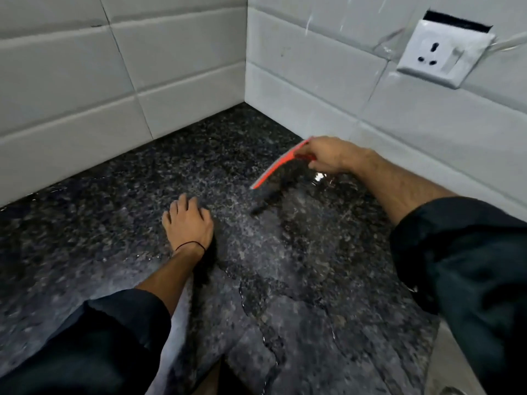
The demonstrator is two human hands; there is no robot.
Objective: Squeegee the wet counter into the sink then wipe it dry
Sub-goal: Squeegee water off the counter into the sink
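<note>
The right hand (328,155) grips the red squeegee (278,165) near the tiled corner, its blade angled down toward the wet desk (114,201), seemingly lifted just off it, though blur makes that uncertain. The left hand (189,223) rests open and flat on the stone, likely as a brace. Walls (85,81) close two sides; open room lies toward the person. No sink shows.
</note>
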